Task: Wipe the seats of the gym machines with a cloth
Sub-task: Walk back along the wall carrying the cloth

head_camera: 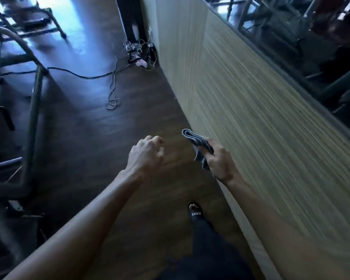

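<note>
My right hand [220, 160] grips a folded grey cloth [198, 143], held out in front of me close to the wood-panelled wall. My left hand [147, 153] hangs beside it over the dark floor, fingers loosely curled and holding nothing. A gym machine's dark metal frame [33, 110] stands to my left; no seat pad shows clearly. The picture is blurred by motion.
A wood-panelled wall [251, 110] runs along my right with a mirror [311, 37] above it reflecting machines. Cables [113, 98] and a tangle of plugs [139, 55] lie on the dark wood floor ahead. My sandalled foot [195, 212] is below.
</note>
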### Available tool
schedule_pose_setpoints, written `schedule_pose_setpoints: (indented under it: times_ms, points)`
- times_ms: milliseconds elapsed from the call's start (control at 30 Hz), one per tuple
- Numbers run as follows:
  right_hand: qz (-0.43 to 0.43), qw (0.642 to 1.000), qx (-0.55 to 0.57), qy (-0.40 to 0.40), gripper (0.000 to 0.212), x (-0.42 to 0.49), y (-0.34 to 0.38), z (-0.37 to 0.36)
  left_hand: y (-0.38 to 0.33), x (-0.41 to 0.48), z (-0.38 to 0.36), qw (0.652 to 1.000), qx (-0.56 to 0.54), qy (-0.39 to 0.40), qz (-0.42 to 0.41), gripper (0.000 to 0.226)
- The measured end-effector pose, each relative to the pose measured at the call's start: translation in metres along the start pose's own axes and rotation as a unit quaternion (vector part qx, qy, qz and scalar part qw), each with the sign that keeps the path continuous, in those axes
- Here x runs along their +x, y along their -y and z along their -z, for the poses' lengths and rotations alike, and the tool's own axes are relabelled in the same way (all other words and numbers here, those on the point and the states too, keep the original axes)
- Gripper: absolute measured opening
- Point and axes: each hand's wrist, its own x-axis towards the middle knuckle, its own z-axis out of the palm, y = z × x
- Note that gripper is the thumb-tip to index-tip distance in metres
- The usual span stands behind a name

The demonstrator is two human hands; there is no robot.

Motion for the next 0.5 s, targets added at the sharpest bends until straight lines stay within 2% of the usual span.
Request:
schedule_pose_setpoints:
  times_ms: [300,500]
  points:
    - [0.03,0.991,-0.007,0.134,0.023,0.299,0.055,-0.046,0.053,0.221,0.065,0.989,0.022,-0.014,0.148,0.023]
    - [0.046,0.986,-0.008,0.161,0.023,0.495,0.087,-0.115,0.135,0.409,0.103,0.984,0.006,-0.028,0.179,0.022]
